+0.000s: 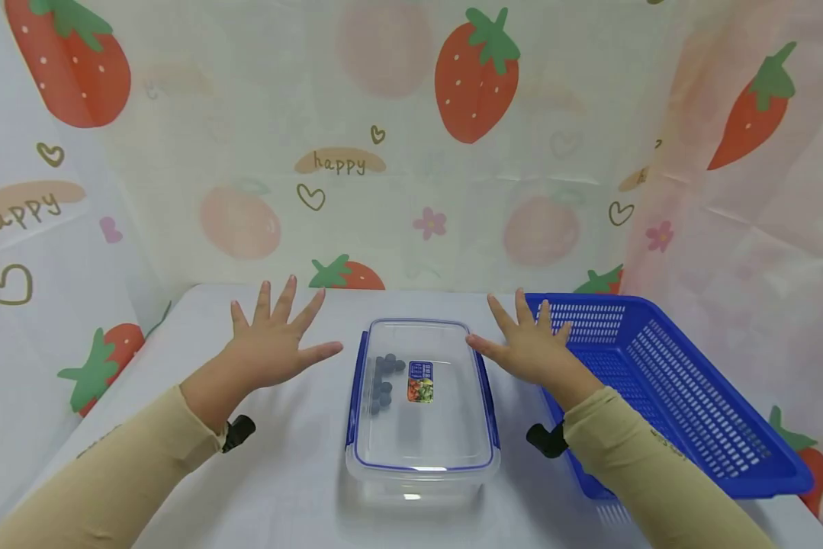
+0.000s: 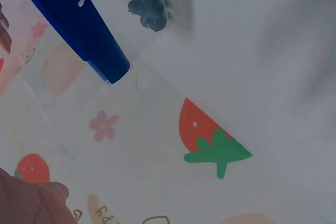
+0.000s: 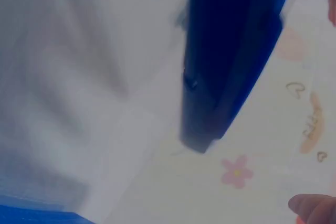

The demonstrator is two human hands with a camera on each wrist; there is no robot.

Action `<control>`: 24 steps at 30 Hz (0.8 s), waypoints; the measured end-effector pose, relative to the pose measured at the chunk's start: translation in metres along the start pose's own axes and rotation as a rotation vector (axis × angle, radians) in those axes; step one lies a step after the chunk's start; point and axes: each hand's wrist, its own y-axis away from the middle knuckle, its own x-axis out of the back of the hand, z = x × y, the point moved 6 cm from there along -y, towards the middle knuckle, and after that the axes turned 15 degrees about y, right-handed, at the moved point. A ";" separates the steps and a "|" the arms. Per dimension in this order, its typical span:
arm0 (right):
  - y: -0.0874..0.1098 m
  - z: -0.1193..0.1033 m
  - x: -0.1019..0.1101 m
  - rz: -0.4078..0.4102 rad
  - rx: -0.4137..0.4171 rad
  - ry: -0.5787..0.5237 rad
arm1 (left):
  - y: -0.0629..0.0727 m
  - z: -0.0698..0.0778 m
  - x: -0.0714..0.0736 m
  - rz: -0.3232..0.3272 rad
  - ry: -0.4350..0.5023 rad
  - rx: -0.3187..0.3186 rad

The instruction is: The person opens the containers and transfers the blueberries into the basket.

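Observation:
A clear plastic food container (image 1: 445, 427) with a lid and blue side latches stands on the white table. Through its lid I see several dark round berries (image 1: 386, 389), which look like blueberries, along the left side; they also show in the left wrist view (image 2: 149, 3). My left hand (image 1: 267, 351) hovers left of the container with fingers spread, touching nothing. On the other side my right hand (image 1: 531, 343) is raised with fingers spread, between the container and a blue basket (image 1: 699, 412). A blue latch (image 3: 226, 51) fills much of the right wrist view.
The slotted blue basket takes up the right side of the table (image 1: 294, 473). A sticker (image 1: 421, 381) is on the container's lid. Behind and beside the table hangs a strawberry-patterned cloth (image 1: 411, 191).

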 end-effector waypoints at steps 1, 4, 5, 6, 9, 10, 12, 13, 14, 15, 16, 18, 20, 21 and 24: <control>0.002 -0.003 0.001 0.005 0.001 0.005 | 0.000 0.000 -0.001 -0.003 0.004 0.002; 0.006 -0.009 0.001 0.015 0.005 0.006 | 0.000 -0.002 -0.003 -0.006 0.011 0.001; 0.008 -0.011 0.001 0.017 0.006 0.000 | 0.000 -0.002 -0.004 -0.003 0.019 -0.002; 0.009 -0.013 0.001 0.017 0.007 -0.008 | 0.001 -0.002 -0.004 -0.001 0.024 -0.005; 0.013 -0.017 -0.001 0.027 0.014 -0.041 | 0.002 -0.003 -0.007 0.007 0.049 -0.018; 0.015 -0.018 -0.002 0.030 0.014 -0.054 | 0.003 -0.003 -0.008 0.005 0.060 -0.021; 0.019 -0.021 -0.003 0.043 0.016 -0.087 | 0.005 -0.003 -0.011 -0.005 0.092 -0.025; 0.021 -0.022 -0.004 0.050 0.019 -0.104 | 0.006 -0.003 -0.013 -0.009 0.108 -0.027; 0.024 -0.024 -0.005 0.057 0.020 -0.119 | 0.007 -0.003 -0.015 -0.014 0.132 -0.028; 0.026 -0.025 -0.005 0.061 0.025 -0.143 | 0.008 -0.002 -0.017 -0.016 0.160 -0.032; 0.028 -0.027 -0.007 0.067 0.029 -0.165 | 0.009 -0.002 -0.019 -0.018 0.190 -0.036; 0.032 -0.030 -0.009 0.071 0.034 -0.204 | 0.010 0.000 -0.023 -0.019 0.254 -0.049; 0.035 -0.033 -0.013 0.074 0.036 -0.237 | 0.012 0.001 -0.028 -0.027 0.327 -0.062; 0.036 -0.034 -0.014 0.076 0.036 -0.254 | 0.012 0.002 -0.030 -0.031 0.369 -0.072; 0.038 -0.039 -0.019 0.088 0.025 -0.299 | 0.014 0.006 -0.037 -0.053 0.498 -0.091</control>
